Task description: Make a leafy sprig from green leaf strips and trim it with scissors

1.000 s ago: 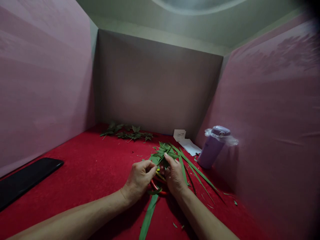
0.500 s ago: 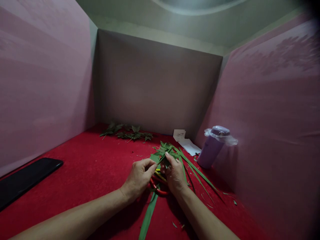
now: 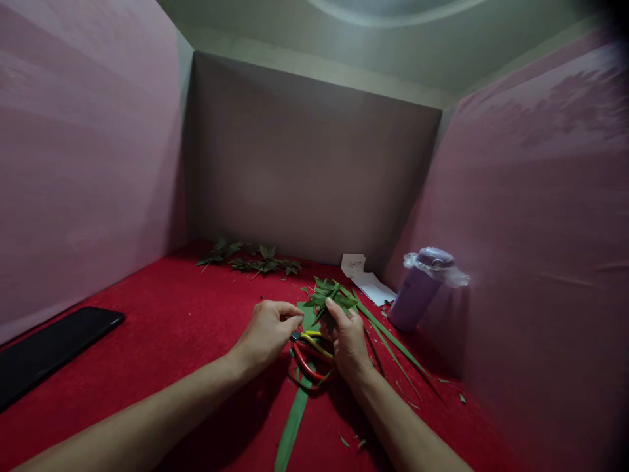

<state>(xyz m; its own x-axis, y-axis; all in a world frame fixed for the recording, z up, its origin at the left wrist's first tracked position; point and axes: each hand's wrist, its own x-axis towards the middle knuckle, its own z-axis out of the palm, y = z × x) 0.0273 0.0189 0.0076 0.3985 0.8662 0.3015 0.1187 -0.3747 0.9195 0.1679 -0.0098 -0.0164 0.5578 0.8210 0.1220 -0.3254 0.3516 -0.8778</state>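
My right hand (image 3: pixel 348 344) grips a bunch of pointed green leaves (image 3: pixel 324 295), its thumb pressed on top of them. Just to the left, my left hand (image 3: pixel 270 328) is closed in a pinch, its fingertips apart from the bunch. Whether anything thin sits between those fingertips is too small to tell. Below and between the hands lies a tool with red and yellow handles (image 3: pixel 305 364), partly covered by my right hand. A long flat green leaf strip (image 3: pixel 293 426) runs under the tool toward me.
Leafy sprigs (image 3: pixel 265 261) lie at the back of the red cloth (image 3: pixel 196 321). White papers (image 3: pixel 373 288) and a purple tumbler (image 3: pixel 417 295) with plastic film stand at the right. Long green blades (image 3: pixel 393 341) lie near them. A black phone (image 3: pixel 59 347) is at left. Pink panels flank both sides.
My left hand has drawn away to the left from the leaf bunch, which it was touching with its fingertips. More of the red and yellow tool shows now. My right hand keeps its hold.
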